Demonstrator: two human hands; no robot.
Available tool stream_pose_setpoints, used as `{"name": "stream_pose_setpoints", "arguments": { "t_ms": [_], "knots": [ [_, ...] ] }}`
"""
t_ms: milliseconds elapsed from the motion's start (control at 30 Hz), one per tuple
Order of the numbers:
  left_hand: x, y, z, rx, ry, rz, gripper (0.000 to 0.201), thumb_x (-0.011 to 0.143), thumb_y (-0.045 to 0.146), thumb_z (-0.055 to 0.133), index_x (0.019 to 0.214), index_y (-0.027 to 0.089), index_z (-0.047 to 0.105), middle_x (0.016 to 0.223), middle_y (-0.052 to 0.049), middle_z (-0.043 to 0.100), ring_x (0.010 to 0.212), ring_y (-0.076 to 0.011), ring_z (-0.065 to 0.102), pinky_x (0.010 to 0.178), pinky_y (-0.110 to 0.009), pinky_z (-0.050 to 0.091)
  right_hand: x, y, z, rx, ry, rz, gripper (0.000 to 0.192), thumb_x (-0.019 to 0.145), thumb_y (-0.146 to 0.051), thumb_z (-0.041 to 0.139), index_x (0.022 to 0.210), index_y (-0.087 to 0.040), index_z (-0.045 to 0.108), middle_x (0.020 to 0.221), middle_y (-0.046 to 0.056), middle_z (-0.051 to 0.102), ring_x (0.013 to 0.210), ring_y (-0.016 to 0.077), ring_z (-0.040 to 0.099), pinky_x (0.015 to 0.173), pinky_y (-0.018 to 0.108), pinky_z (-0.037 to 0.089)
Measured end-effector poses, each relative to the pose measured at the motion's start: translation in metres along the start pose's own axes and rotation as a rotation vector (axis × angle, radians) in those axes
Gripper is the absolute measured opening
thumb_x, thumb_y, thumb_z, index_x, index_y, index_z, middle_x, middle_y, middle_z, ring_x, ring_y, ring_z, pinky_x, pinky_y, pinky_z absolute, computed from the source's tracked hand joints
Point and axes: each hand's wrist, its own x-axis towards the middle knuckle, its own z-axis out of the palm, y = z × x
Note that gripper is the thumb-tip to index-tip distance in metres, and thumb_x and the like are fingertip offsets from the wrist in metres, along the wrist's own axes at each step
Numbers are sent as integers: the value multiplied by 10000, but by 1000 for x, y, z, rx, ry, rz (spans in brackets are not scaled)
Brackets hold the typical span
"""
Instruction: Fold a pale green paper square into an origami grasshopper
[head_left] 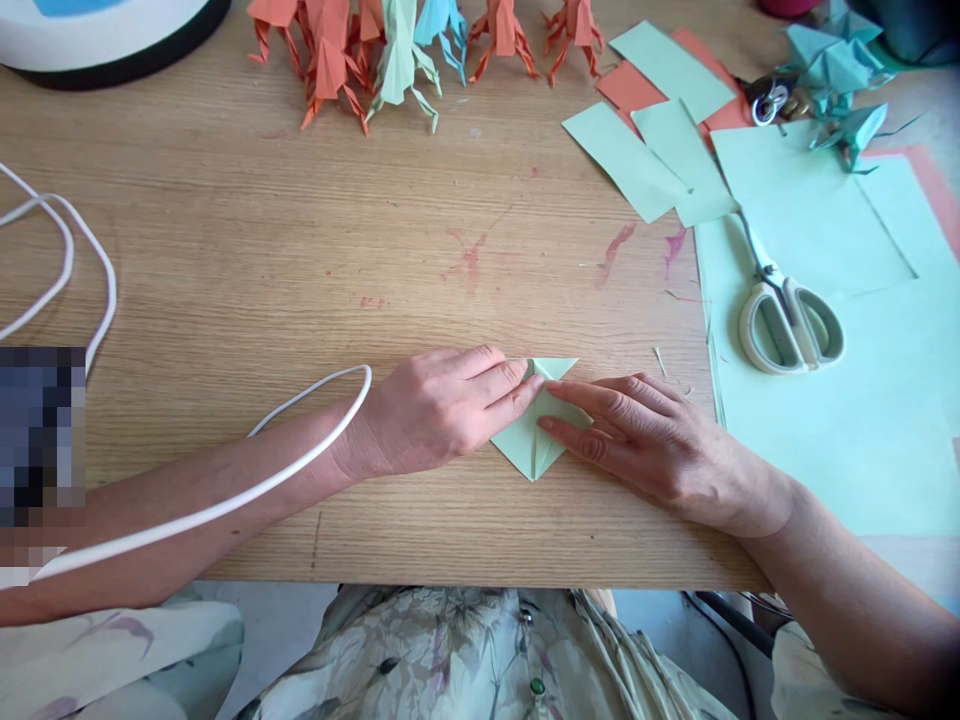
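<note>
Both hands, left (439, 410) and right (645, 435), flat, fingertips pressing half-folded green paper (534, 440); finished origami figures (405, 45) at 12 o'clock; scissors (787, 320) at 2.

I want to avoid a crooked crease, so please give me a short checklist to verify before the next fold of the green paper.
1. Left hand presses the folded green paper: ok.
2. Right hand fingers lie flat on the paper: ok.
3. Paper lies flat on the wooden table: ok.
4. Edges aligned under the fingers: cannot tell, hidden.
5. White cable lies over the left forearm, could snag: not ok.
6. Scissors are apart from both hands: ok.
</note>
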Motion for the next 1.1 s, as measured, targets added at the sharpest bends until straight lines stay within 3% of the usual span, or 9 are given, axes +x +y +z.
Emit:
{"name": "stream_pose_setpoints", "arguments": {
  "t_ms": [233,567,767,1100],
  "knots": [
    [2,0,-1,29,1,18,274,970,90,528,1214,125,649,1142,-70,737,962,-169,673,763,-274,587,-1,1,1,-71,-20,-33,359,1003,-106,436,1310,-148,619,1378,181,599,1036,268,647,834,440,531],
    [0,0,-1,18,-19,18,282,981,104,519,1237,118,638,1163,-83,728,967,-177,665,757,-284,567,-5,-5,3,-117,2,-77,314,996,-171,520,1290,-219,618,1236,51,695,1013,208,591,808,380,449],
    [0,0,0,9,-9,17,292,976,91,522,1244,102,637,1165,-92,727,974,-184,668,743,-288,555,-3,-7,4,-93,3,-130,311,965,-158,596,1275,-157,628,1235,63,698,1042,215,559,818,376,419],
    [0,0,-1,8,2,11,295,965,85,546,1242,100,645,1168,-85,735,965,-188,677,745,-287,552,-3,-10,6,-60,33,-158,261,987,-146,542,1225,-144,650,1208,67,714,1033,200,574,791,366,412]
  ]
}}
